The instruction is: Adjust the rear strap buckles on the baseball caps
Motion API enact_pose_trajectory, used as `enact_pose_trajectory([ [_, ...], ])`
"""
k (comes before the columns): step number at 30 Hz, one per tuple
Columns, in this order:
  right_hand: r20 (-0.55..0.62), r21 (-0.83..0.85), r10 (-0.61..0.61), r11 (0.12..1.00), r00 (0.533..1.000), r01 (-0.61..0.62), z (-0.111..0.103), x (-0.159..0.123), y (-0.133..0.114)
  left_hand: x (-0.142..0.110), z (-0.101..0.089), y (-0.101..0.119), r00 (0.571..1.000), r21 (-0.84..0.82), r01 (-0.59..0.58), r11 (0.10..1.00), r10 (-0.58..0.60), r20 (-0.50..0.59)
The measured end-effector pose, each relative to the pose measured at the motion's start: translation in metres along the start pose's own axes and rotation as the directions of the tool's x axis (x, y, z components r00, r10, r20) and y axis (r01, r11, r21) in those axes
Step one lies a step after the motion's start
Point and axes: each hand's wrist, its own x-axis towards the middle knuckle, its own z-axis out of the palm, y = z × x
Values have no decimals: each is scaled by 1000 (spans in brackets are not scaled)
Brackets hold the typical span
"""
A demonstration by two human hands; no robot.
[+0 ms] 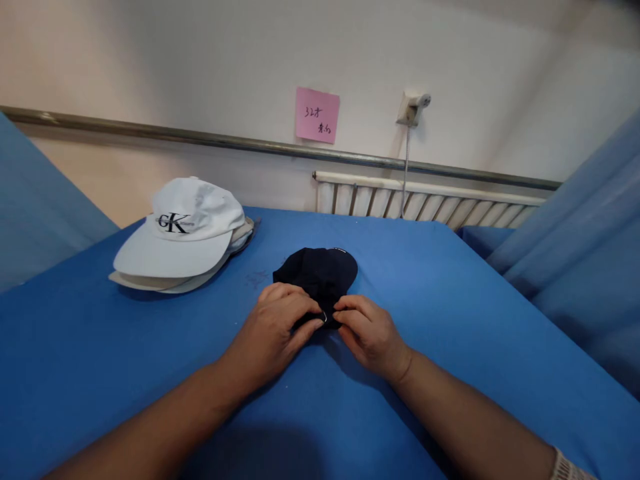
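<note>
1. Head view: a dark cap [320, 267] lies on the blue cover [430, 293], near the middle, between the two hands; its rounded brim seems to point far and right, which leaves its near edge facing the person, likely so that both hands can work there without reaching across the crown.

2. Left hand [283, 317] pinches the cap's near edge between thumb and fingers, its back resting over the left side of the crown; that grip probably steadies the cloth; a small white mark [325, 317] shows by its fingertips, too small to identify.

3. Right hand [367, 333] pinches the same edge just to the right, fingertips drawn together; the hands sit close but apart, perhaps to keep a short stretch of edge taut between them; what exactly lies under the fingertips is hidden.

4. White cap [193, 213] sits at the far left on top of other caps [150, 283], brims all toward the near left; stacking them this way likely saves room and keeps the crowns nested; the pile stands well apart from the hands, leaving them free space.

5. Pink note [317, 115] is on the wall beyond, above the metal rail [200, 138], where it stays readable.
</note>
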Motion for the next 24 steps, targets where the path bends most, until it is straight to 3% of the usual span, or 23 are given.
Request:
enact_pose_trajectory([
  [6,-16,1,18,1000,1000,-18,2,-1,1,-2,7,-2,999,-20,-36,999,36,0],
  [13,-91,13,114,994,989,-113,2,-1,0,-7,15,2,993,6,-58,998,58,-101],
  [19,-53,-9,113,994,992,-113,0,0,0,-8,17,2,988,87,-84,993,95,-124],
  [24,-35,78,199,978,979,-196,-1,-1,4,-7,15,-3,995,-22,-56,998,54,-80],
])
